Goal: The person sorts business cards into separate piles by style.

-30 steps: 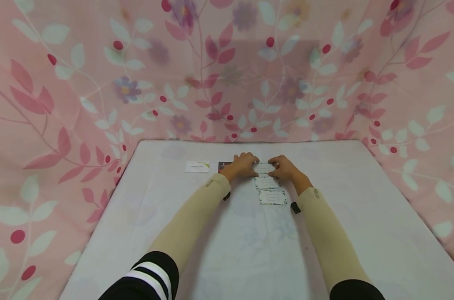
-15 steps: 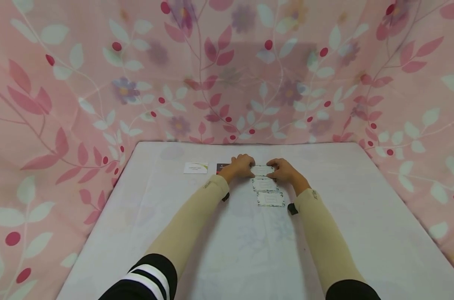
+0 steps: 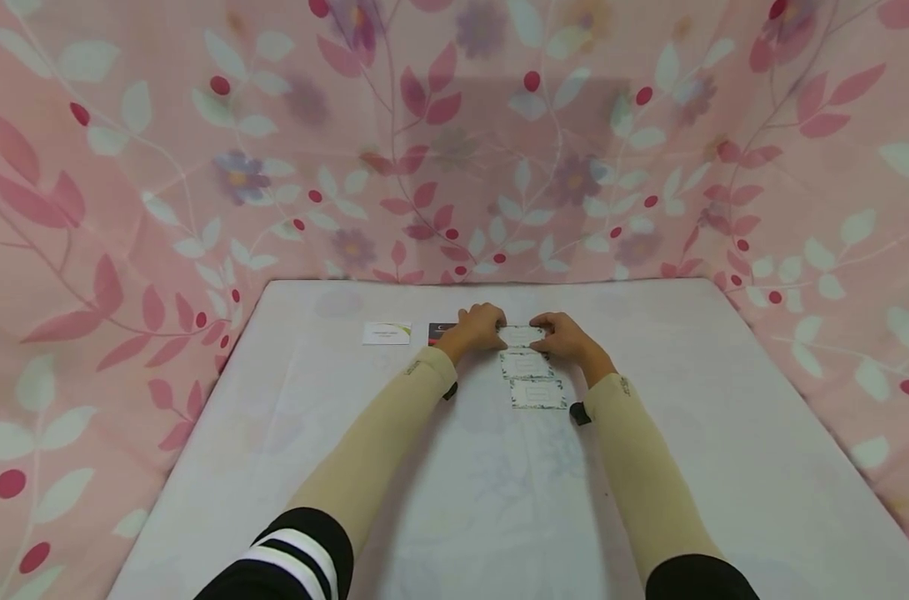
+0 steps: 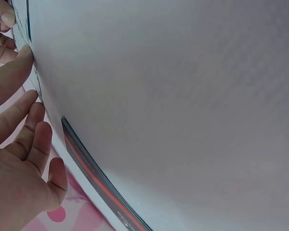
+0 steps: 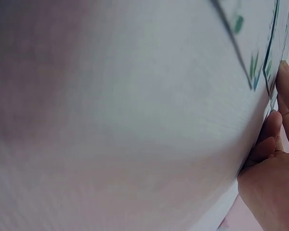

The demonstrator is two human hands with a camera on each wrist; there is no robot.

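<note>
In the head view, a white business card [image 3: 521,337] with a leafy green border lies at the far end of a column of matching cards. My left hand [image 3: 480,327] grips its left end, thumb at the near corner and fingers at the far one. At the right end, my right hand [image 3: 566,337] holds it likewise between thumb and fingers. Closer to me lie a second leafy card [image 3: 526,365] and a third [image 3: 538,394]. The left wrist view has my left fingers [image 4: 31,130] along the card's edge; the right wrist view has my right thumb [image 5: 287,86] on it.
Left of the column, a dark card stack [image 4: 101,178] with a red stripe is partly hidden by my left hand in the head view. Farther left is a white card [image 3: 387,333] with a green corner. A pink floral curtain [image 3: 454,167] hangs behind the white table [image 3: 312,400].
The head view has shifted slightly. Both hands stay at the two ends of the far card, and the cards keep their arrangement.
</note>
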